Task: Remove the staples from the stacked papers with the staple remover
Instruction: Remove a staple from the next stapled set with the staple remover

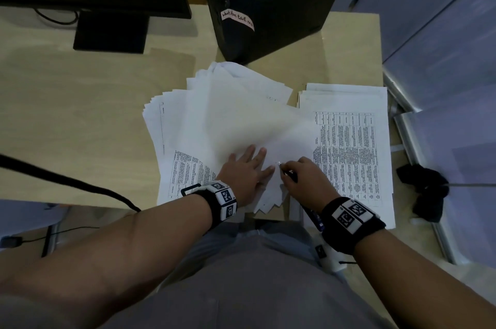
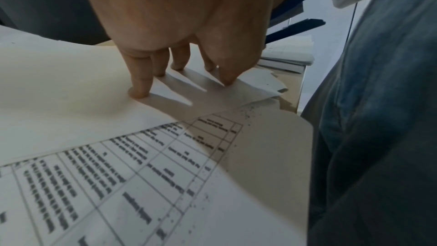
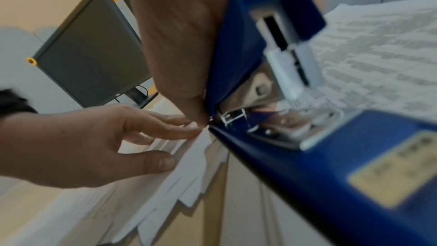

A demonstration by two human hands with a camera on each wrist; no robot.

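Note:
A fanned stack of white papers (image 1: 228, 119) lies on the desk in front of me. My left hand (image 1: 249, 165) lies flat on its near corner, with straight fingers (image 2: 141, 89) and thumb pressing the top sheet down. My right hand (image 1: 303, 175) grips a blue staple remover (image 3: 295, 147), a stapler-like body whose metal tip (image 1: 281, 165) touches the top sheet just right of my left index finger. In the right wrist view my thumb lies along the tool's upper arm, and my left hand (image 3: 94, 143) is spread beside the tip. The staple itself is too small to make out.
A second pile of printed table sheets (image 1: 351, 146) lies to the right, reaching the desk edge. A black computer tower (image 1: 268, 6) stands behind the papers, with a monitor (image 3: 94, 53) at the back left. A black cable (image 1: 67, 181) crosses the left desk front.

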